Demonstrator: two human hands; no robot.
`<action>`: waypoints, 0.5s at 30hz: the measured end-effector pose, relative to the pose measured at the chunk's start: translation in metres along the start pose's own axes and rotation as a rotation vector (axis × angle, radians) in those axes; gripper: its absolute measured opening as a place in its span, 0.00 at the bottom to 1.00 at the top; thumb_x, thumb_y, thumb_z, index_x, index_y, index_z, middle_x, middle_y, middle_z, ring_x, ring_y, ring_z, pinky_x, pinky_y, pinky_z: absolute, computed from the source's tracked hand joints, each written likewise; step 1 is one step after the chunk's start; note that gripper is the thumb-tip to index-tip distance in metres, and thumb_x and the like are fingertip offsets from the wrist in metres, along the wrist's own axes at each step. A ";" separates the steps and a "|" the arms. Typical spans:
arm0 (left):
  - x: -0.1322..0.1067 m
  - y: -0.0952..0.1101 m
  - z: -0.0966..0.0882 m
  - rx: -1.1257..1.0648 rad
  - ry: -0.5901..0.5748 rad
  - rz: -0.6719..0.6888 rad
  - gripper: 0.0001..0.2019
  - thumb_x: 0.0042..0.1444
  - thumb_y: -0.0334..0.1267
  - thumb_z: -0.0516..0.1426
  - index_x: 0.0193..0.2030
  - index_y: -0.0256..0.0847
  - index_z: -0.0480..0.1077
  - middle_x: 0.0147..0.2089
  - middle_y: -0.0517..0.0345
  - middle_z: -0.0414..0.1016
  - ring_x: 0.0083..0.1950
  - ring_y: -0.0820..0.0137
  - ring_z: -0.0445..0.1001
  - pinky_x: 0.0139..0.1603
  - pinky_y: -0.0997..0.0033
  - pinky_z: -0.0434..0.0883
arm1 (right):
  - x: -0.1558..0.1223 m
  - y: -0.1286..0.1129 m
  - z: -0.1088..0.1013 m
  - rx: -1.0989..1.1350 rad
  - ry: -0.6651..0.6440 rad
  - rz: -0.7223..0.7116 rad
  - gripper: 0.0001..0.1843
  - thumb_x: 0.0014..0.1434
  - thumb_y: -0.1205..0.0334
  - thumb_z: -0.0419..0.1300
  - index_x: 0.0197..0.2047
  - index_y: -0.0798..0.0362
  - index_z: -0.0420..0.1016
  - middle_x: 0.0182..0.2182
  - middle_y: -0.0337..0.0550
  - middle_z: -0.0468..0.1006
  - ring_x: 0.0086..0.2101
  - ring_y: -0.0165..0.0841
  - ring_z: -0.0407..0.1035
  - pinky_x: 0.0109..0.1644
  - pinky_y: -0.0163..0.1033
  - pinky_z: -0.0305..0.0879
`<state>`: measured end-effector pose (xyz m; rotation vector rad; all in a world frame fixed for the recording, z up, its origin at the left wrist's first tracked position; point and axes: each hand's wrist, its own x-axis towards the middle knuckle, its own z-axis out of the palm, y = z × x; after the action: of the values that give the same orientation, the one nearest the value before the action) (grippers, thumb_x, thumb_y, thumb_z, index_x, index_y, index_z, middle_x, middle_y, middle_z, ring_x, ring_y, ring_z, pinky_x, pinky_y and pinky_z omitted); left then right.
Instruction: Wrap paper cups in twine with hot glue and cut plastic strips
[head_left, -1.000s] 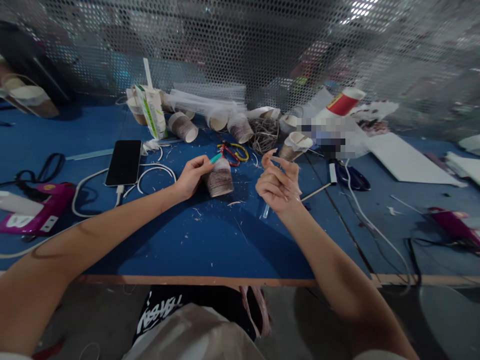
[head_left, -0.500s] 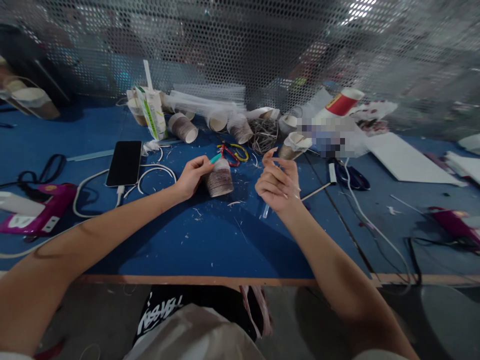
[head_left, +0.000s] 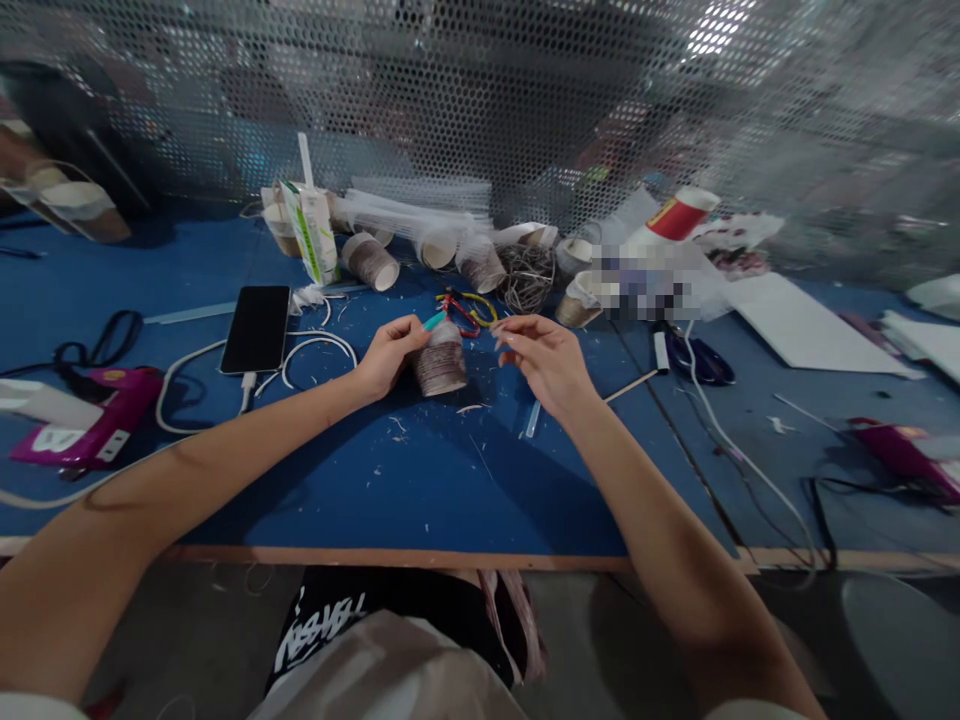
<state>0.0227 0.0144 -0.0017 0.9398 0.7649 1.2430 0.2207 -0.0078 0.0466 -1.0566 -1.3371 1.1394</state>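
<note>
Here, left hand (head_left: 386,355) grips wrapped cup (head_left: 441,362); right hand (head_left: 547,362) hovers half-open.

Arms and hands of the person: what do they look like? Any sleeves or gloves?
The left arm and right arm are bare up to a pale sleeve edge at each bottom corner. The left hand and right hand wear no gloves, and no watch, ring or bracelet shows.

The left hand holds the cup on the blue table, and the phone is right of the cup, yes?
No. The left hand holds the cup on the blue table, but the phone lies left of the cup; the head view shows it.
</note>
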 end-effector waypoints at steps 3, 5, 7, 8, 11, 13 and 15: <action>0.000 -0.001 0.000 -0.009 -0.013 0.001 0.16 0.49 0.32 0.60 0.20 0.38 0.55 0.19 0.67 0.56 0.21 0.80 0.57 0.25 0.76 0.54 | -0.003 -0.003 -0.009 -0.389 0.018 -0.184 0.11 0.52 0.55 0.62 0.37 0.50 0.79 0.28 0.40 0.79 0.26 0.30 0.69 0.31 0.37 0.67; 0.000 -0.001 -0.001 -0.020 -0.047 0.000 0.16 0.48 0.33 0.61 0.19 0.38 0.55 0.19 0.67 0.56 0.21 0.79 0.57 0.25 0.76 0.54 | -0.005 -0.010 -0.016 -0.615 -0.024 -0.192 0.17 0.59 0.53 0.56 0.47 0.49 0.79 0.19 0.38 0.75 0.23 0.31 0.69 0.28 0.37 0.66; 0.000 -0.003 -0.001 -0.038 -0.085 -0.002 0.16 0.47 0.33 0.61 0.19 0.38 0.55 0.19 0.66 0.56 0.22 0.79 0.58 0.26 0.76 0.54 | -0.006 -0.019 -0.022 -0.874 -0.061 -0.217 0.21 0.62 0.53 0.52 0.54 0.48 0.74 0.16 0.38 0.73 0.24 0.34 0.69 0.30 0.39 0.66; 0.001 -0.003 -0.002 -0.049 -0.103 -0.004 0.16 0.46 0.33 0.61 0.19 0.38 0.55 0.19 0.66 0.56 0.22 0.79 0.58 0.26 0.76 0.55 | -0.005 -0.023 -0.024 -0.988 -0.084 -0.243 0.22 0.63 0.54 0.51 0.58 0.48 0.71 0.20 0.41 0.76 0.28 0.36 0.71 0.34 0.41 0.68; 0.002 -0.005 -0.003 -0.084 -0.150 -0.020 0.17 0.45 0.33 0.62 0.19 0.37 0.56 0.19 0.65 0.58 0.22 0.79 0.59 0.27 0.76 0.55 | -0.005 -0.035 -0.031 -1.199 -0.163 -0.375 0.25 0.65 0.56 0.46 0.64 0.47 0.61 0.47 0.47 0.77 0.49 0.43 0.68 0.51 0.51 0.64; 0.002 -0.006 -0.003 -0.105 -0.174 -0.028 0.17 0.45 0.33 0.63 0.19 0.37 0.57 0.19 0.65 0.59 0.22 0.79 0.58 0.26 0.76 0.54 | -0.007 -0.039 -0.041 -1.258 -0.158 -0.444 0.27 0.65 0.54 0.44 0.65 0.49 0.57 0.60 0.49 0.66 0.58 0.46 0.59 0.59 0.57 0.57; 0.003 -0.006 -0.002 -0.118 -0.181 -0.036 0.17 0.46 0.33 0.63 0.19 0.37 0.57 0.19 0.66 0.58 0.21 0.79 0.58 0.26 0.76 0.54 | -0.012 -0.038 -0.058 -1.311 -0.078 -0.390 0.30 0.62 0.48 0.49 0.63 0.51 0.57 0.60 0.54 0.62 0.59 0.50 0.57 0.59 0.58 0.57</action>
<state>0.0239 0.0171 -0.0077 0.9241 0.5582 1.1422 0.2797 -0.0219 0.0831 -1.5036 -2.2838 -0.1323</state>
